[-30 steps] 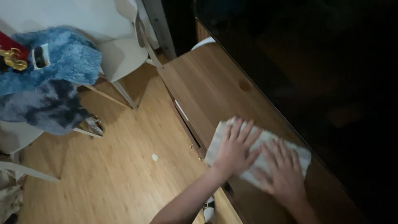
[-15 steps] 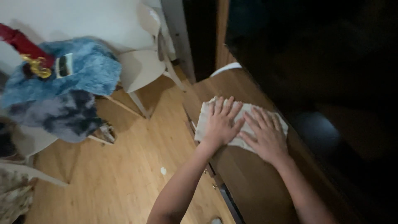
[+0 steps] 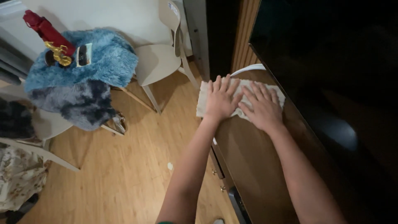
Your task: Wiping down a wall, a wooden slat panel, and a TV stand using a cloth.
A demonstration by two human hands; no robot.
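Note:
A pale cloth (image 3: 203, 96) lies flat on the far end of a wooden cabinet top (image 3: 257, 166). My left hand (image 3: 220, 98) presses down on the cloth's left part with fingers spread. Beside it, my right hand (image 3: 261, 107) rests flat on the cloth's right part, fingers apart. Both palms cover most of the cloth. A large dark screen (image 3: 331, 70) stands just right of the hands.
A white cable (image 3: 248, 69) curves behind the cloth. A beige chair (image 3: 161, 58) stands on the wooden floor (image 3: 124, 174) left of the cabinet. Another chair carries blue and grey fluffy fabric (image 3: 83, 79) and a red object (image 3: 43, 29). Drawer knobs (image 3: 217, 180) line the cabinet front.
Both hands have slid the cloth along the cabinet top toward its far end, near the white cable. The view has shifted with them.

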